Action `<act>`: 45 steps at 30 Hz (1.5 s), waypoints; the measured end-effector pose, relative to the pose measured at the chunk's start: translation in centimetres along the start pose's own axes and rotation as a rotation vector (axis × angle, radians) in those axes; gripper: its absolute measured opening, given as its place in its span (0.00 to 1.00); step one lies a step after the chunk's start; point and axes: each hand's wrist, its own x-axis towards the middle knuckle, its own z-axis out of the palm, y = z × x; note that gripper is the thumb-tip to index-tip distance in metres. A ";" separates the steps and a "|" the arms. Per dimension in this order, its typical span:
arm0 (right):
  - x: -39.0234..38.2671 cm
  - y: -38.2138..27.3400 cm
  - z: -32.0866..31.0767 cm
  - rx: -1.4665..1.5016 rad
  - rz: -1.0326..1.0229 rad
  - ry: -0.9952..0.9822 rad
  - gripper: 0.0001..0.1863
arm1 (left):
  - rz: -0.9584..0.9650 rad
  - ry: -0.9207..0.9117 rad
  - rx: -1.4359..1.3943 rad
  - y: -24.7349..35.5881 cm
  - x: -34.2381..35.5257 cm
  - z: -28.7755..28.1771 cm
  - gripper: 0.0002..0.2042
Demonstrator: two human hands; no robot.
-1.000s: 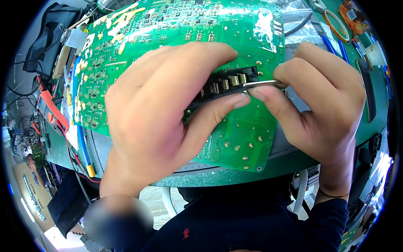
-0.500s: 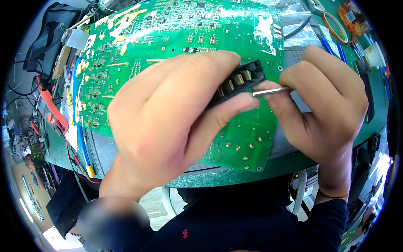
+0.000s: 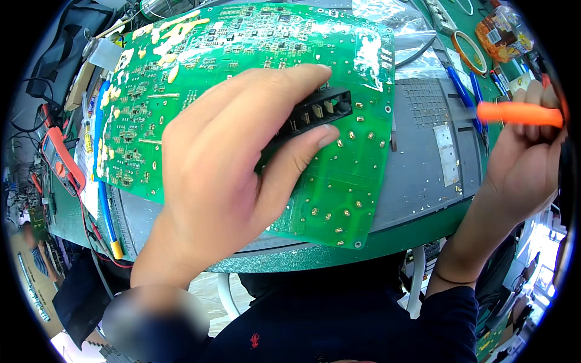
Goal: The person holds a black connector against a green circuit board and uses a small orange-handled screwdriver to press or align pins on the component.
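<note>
My left hand (image 3: 221, 157) is closed round a black terminal block (image 3: 318, 114) with brass-coloured metal contacts in its open slots, held above the large green circuit board (image 3: 339, 199). Thumb and fingers pinch its long sides, and its far left end is hidden in the palm. Out at the right edge, my right hand (image 3: 523, 145) grips an orange-handled screwdriver (image 3: 519, 114). The shaft points left and is smeared by motion.
A grey mat (image 3: 417, 163) lies under the board, with a pale metal strip (image 3: 446, 156) on it. Blue-handled pliers (image 3: 469, 91), a tape roll (image 3: 469, 53) and plastic bags (image 3: 411, 42) lie at the far right. A red multimeter (image 3: 63, 160) sits left.
My right hand has moved away from the terminal block to the right edge. The thin metal piece at its fingertips is gone from view; an orange-handled screwdriver now shows there. My left hand shifted slightly left.
</note>
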 end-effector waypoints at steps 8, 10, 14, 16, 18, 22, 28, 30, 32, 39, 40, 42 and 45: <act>-1.0 1.1 -1.1 0.318 0.356 0.032 0.19 | 0.062 -0.029 -0.044 -0.1 0.0 0.3 0.18; -1.1 1.2 -0.7 0.255 0.348 0.066 0.19 | 0.065 -0.029 -0.043 -0.1 0.0 0.2 0.18; -1.1 1.0 -0.4 0.147 0.332 0.149 0.21 | 0.083 -0.019 -0.036 -0.2 0.0 0.1 0.18; -1.2 0.9 -0.6 0.146 0.337 0.148 0.21 | 0.079 -0.016 -0.037 -0.2 0.0 0.2 0.19; -1.2 0.8 -0.9 0.168 0.330 0.114 0.21 | 0.079 -0.004 -0.018 -0.1 -0.1 0.2 0.19; -1.1 0.8 -1.3 0.192 0.323 0.100 0.22 | 0.077 0.005 -0.009 0.0 -0.2 -0.1 0.21; -1.4 0.9 -1.0 0.167 0.306 0.052 0.23 | 0.068 -0.005 -0.018 -0.1 -0.2 -0.1 0.21; -1.2 0.8 -0.6 0.168 0.308 0.038 0.22 | 0.071 -0.003 -0.016 -0.1 -0.2 -0.1 0.21; -1.1 0.7 -0.8 0.174 0.314 -0.001 0.22 | 0.077 -0.002 -0.014 -0.2 -0.2 -0.1 0.21; -1.0 0.9 1.6 0.132 0.190 -0.127 0.20 | 0.079 0.006 -0.004 -0.1 -0.1 -0.4 0.20; -1.0 1.0 1.6 0.134 0.191 -0.133 0.20 | 0.079 0.011 -0.004 -0.1 -0.1 -0.4 0.20; -1.0 1.0 1.6 0.125 0.192 -0.138 0.21 | 0.080 0.019 -0.004 0.0 -0.1 -0.5 0.19; -1.2 1.0 1.5 0.131 0.190 -0.160 0.21 | 0.085 0.025 -0.015 -0.1 0.0 -0.5 0.19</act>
